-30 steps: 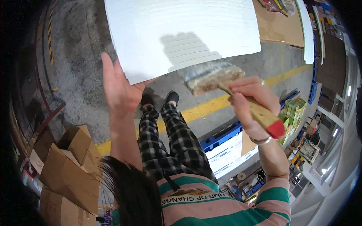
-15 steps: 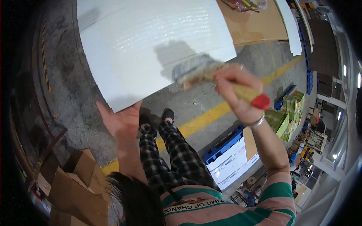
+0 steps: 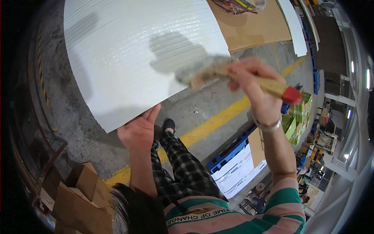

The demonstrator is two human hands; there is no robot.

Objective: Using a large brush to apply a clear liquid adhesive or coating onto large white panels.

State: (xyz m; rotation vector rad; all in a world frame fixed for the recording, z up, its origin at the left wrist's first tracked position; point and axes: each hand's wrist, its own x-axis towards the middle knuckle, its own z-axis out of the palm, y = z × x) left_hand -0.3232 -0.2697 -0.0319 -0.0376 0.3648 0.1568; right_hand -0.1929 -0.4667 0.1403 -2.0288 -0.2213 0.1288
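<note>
A large white ribbed panel (image 3: 128,58) fills the upper left, its surface glossy and wet-looking. My left hand (image 3: 138,130) holds the panel's near edge from below, fingers pressed under it. My right hand (image 3: 253,84) grips a wide paintbrush (image 3: 218,72) with a wooden handle and red tip; its blurred bristles lie against the panel's right edge. The brush casts a shadow on the panel. My legs in checked trousers (image 3: 183,167) and a black shoe (image 3: 168,124) show below.
A yellow line (image 3: 210,124) crosses the grey concrete floor. Cardboard boxes (image 3: 78,195) sit at lower left, a brown cardboard sheet (image 3: 257,23) at top right, blue pallets (image 3: 230,152) with a white box, and green cartons (image 3: 302,113) at right.
The panel has grown larger in view and shifted toward me. My right hand swept the brush across its right part, and my left hand slid down to the panel's lower edge.
</note>
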